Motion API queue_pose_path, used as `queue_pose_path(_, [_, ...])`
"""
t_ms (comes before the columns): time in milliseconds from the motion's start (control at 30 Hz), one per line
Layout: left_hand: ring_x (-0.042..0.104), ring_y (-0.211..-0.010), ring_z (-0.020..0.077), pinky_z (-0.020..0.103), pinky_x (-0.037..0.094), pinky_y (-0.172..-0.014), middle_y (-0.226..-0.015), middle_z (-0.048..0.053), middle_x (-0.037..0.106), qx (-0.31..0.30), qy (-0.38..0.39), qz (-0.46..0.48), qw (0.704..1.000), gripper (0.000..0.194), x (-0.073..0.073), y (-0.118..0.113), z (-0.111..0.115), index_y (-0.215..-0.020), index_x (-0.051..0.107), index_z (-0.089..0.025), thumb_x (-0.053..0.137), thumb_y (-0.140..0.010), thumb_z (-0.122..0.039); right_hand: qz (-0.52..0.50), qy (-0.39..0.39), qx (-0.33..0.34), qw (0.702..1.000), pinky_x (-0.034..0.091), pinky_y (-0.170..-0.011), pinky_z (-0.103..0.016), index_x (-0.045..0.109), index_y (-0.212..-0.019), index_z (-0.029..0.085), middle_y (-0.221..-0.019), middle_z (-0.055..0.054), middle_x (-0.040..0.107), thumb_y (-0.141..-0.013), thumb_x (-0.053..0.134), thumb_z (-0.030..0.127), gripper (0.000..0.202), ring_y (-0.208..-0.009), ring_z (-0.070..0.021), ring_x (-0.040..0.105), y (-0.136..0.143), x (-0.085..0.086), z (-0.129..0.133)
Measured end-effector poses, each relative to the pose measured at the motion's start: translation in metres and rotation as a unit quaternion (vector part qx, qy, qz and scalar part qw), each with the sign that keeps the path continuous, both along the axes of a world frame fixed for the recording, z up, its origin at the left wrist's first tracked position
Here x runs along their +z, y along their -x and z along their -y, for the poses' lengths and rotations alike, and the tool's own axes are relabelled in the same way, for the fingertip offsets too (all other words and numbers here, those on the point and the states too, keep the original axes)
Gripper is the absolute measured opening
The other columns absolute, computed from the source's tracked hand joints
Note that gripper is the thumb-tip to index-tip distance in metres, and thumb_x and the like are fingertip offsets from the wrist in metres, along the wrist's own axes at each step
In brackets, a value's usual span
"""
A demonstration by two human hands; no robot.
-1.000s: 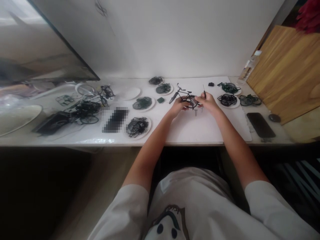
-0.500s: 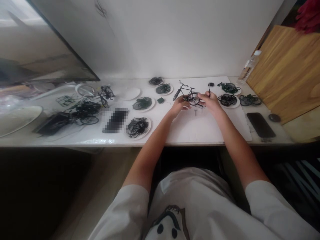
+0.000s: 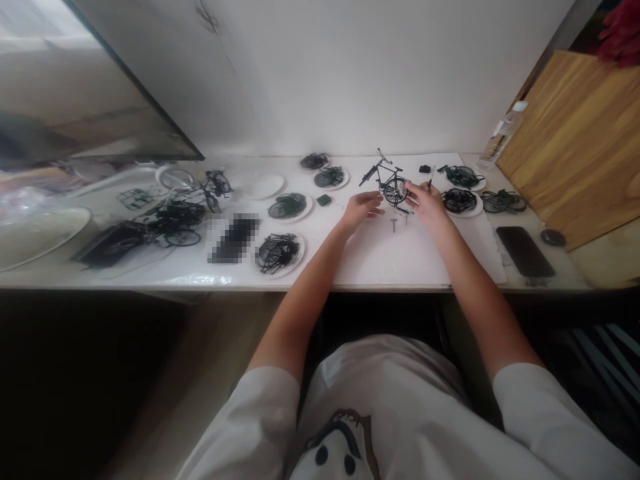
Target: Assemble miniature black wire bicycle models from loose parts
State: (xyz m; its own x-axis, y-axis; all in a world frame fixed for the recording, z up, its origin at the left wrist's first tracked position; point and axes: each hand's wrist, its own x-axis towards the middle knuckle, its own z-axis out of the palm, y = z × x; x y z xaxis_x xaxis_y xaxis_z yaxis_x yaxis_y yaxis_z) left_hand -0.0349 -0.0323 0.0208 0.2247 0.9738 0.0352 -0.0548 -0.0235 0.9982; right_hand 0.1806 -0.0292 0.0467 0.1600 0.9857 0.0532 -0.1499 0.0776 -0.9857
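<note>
- Mini bicycle was over the white counter, right grip pinching its back end
- left grip was loose, fingers parted
- pale wall behind, bottle label too blurry to read

Dim light, glare on tabletop, deep shadow beneath, blurred, stretched edges

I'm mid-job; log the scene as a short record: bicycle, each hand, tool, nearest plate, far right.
Small bicycle: handlebar toward its left end, rear wheel at right
Right hand: holds it near the rear wheel
Left hand: fingers loosely spread beside the same wheel; contact unclear
Thin tool: in the right hand too, tip up
Near plate: bears a pile of dark parts
Far right: phone lying flat, clear bottle behind it
</note>
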Motion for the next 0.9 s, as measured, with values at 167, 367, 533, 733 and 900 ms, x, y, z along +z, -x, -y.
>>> queue_pose_path(167, [0.082,-0.098,0.0221,0.031,0.057,-0.087,-0.139,0.018,0.076,-0.02,0.0,0.018,1.0,0.055,-0.001,-0.001,0.0,-0.132,0.073,-0.016,0.08,-0.085,-0.042,-0.032,0.04,0.009,0.999,0.063,-0.081,-0.033,0.029,-0.078,0.026,-0.098,-0.001,0.077,-0.076,0.088,0.033,0.059,-0.105,-0.0206,0.075,0.0,0.001,-0.001])
queue_pose_path(367, [0.078,-0.085,0.0166,0.031,0.058,-0.082,-0.128,0.016,0.079,0.016,-0.012,0.001,1.0,0.056,-0.001,-0.001,-0.001,-0.124,0.076,-0.016,0.084,-0.086,-0.056,-0.019,0.052,0.084,0.995,0.066,-0.078,-0.038,0.028,-0.078,0.026,-0.089,0.0,0.076,-0.069,0.101,0.029,0.073,-0.09,-0.0212,0.076,0.001,0.0,0.002])
queue_pose_path(533, [0.074,-0.075,0.0144,0.03,0.06,-0.078,-0.125,0.019,0.079,0.049,-0.007,-0.009,0.999,0.066,-0.006,-0.003,-0.008,-0.132,0.07,-0.011,0.085,-0.089,-0.059,0.062,-0.002,0.05,0.997,0.063,-0.072,-0.034,0.033,-0.08,0.028,-0.083,0.0,0.073,-0.057,0.107,0.043,0.079,-0.084,-0.0211,0.074,0.005,-0.005,0.006])
queue_pose_path(733, [0.076,-0.076,0.0164,0.029,0.06,-0.075,-0.121,0.02,0.082,0.063,-0.002,-0.025,0.998,0.076,-0.01,-0.004,-0.011,-0.143,0.063,-0.01,0.087,-0.089,-0.058,0.182,-0.055,0.029,0.981,0.054,-0.062,-0.03,0.033,-0.082,0.029,-0.072,0.002,0.063,-0.063,0.099,0.049,0.072,-0.068,-0.0164,0.062,0.006,-0.009,0.009])
queue_pose_path(900, [0.08,-0.081,0.019,0.029,0.059,-0.076,-0.121,0.02,0.081,0.061,0.0,-0.037,0.997,0.081,-0.008,-0.007,-0.008,-0.15,0.06,-0.009,0.089,-0.088,-0.052,0.188,-0.069,0.021,0.98,0.055,-0.066,-0.032,0.033,-0.084,0.029,-0.072,0.004,0.06,-0.068,0.094,0.043,0.065,-0.07,-0.0172,0.061,0.004,-0.013,0.005])
